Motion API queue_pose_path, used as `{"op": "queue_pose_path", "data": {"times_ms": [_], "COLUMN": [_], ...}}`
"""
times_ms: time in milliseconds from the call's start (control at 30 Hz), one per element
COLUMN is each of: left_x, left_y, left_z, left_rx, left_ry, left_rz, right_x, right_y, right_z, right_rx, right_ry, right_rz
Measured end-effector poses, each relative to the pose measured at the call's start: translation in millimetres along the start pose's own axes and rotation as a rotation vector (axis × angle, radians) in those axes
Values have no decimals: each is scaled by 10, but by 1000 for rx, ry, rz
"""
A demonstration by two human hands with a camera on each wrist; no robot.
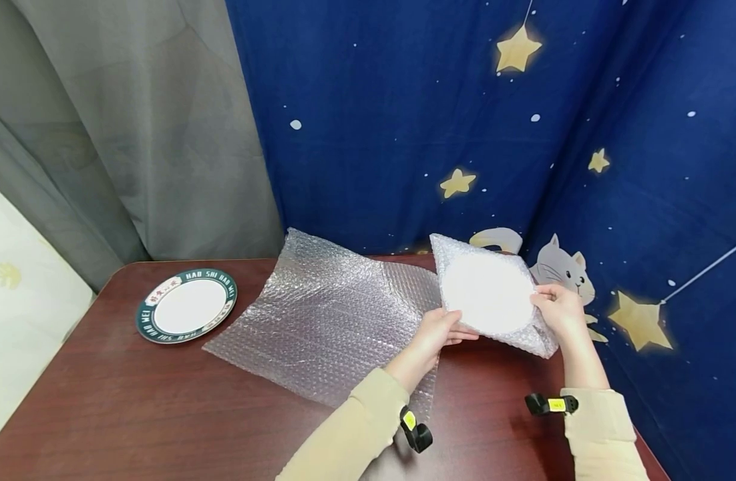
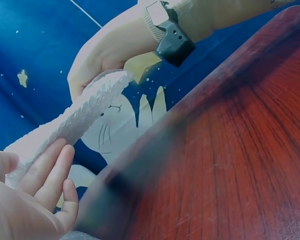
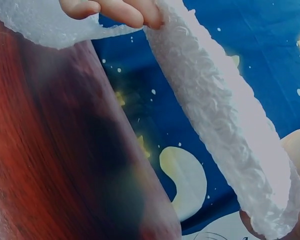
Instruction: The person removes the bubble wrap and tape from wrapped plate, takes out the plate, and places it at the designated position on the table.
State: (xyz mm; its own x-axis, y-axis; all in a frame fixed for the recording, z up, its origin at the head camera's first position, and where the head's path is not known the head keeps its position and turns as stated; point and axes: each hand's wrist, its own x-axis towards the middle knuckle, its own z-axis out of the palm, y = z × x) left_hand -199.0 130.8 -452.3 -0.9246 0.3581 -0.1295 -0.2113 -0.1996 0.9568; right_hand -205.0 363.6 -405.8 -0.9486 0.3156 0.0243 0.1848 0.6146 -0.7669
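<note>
A flat bubble-wrapped bundle [image 1: 488,292] is held up over the table's right side, tilted. A bright white round shape shows in it, too washed out to tell its kind. My left hand [image 1: 431,334] grips its lower left edge, thumb on top and fingers beneath. My right hand [image 1: 562,310] pinches the right edge. Seen edge-on in the left wrist view, the bundle [image 2: 72,115] looks thin; bubbles line its side in the right wrist view. A loose sheet of bubble wrap [image 1: 338,314] lies left of the bundle, partly behind my left arm.
A plate [image 1: 190,306] with a dark green lettered rim lies at the table's far left. The reddish-brown table [image 1: 133,407] ends against a grey curtain [image 1: 181,133] and a blue star-patterned curtain [image 1: 392,120]. A cat figure [image 1: 563,267] shows behind the bundle.
</note>
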Motion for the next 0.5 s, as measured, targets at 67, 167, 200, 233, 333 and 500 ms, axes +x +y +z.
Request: {"op": "queue_pose_path", "data": {"times_ms": [67, 167, 200, 233, 333, 500], "left_x": [-7, -11, -12, -14, -26, -39], "left_y": [12, 34, 44, 54, 82, 106], "left_z": [-6, -18, -22, -25, -42, -84], "left_rx": [4, 13, 16, 19, 37, 53], "left_ry": [4, 7, 14, 21, 36, 46], "left_rz": [3, 16, 20, 23, 27, 25], "right_x": [-21, -52, -60, -71, -102, -147], "right_y": [-17, -52, -65, -79, -123, -180], "right_z": [0, -9, -12, -16, -23, -5], "right_rx": [0, -1, -3, -3, 5, 25], "right_ry": [11, 37, 48, 57, 83, 109], "right_rz": [8, 7, 6, 3, 6, 25]}}
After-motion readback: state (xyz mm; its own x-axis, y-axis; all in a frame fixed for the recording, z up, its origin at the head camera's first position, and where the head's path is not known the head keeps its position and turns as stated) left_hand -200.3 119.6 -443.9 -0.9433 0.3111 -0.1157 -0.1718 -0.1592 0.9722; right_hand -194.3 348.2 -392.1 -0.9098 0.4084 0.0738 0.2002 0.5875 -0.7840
